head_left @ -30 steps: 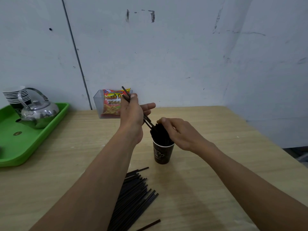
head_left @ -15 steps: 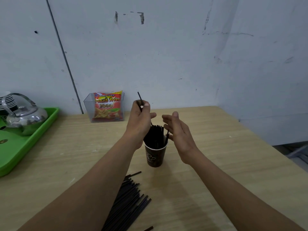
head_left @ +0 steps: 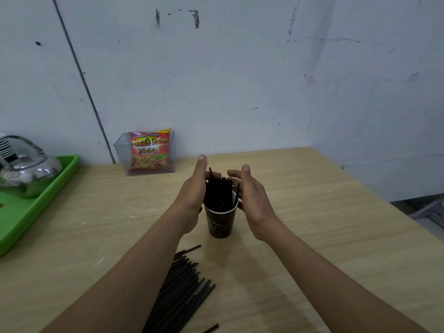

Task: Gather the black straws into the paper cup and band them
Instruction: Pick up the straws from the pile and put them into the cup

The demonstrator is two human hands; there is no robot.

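Note:
A dark brown paper cup [head_left: 219, 222] stands upright on the wooden table [head_left: 312, 224], with a bunch of black straws [head_left: 219, 192] standing in it. My left hand [head_left: 194, 195] cups the left side of the bunch, fingers stretched up. My right hand [head_left: 252, 198] is at the right side, fingers apart, palm facing the straws. Both hands touch or nearly touch the bunch without gripping it. A pile of loose black straws [head_left: 182, 294] lies on the table nearer to me, partly under my left forearm. One single straw [head_left: 211, 328] lies apart at the bottom.
A clear plastic box [head_left: 120, 152] holding a red snack packet [head_left: 150, 150] stands by the wall behind the cup. At the far left a green tray [head_left: 36, 203] carries a metal kettle [head_left: 26, 169]. The table's right edge runs diagonally at the right.
My left hand has let the straws it held drop into the cup and come down beside the bunch. My right hand has moved closer on the right side.

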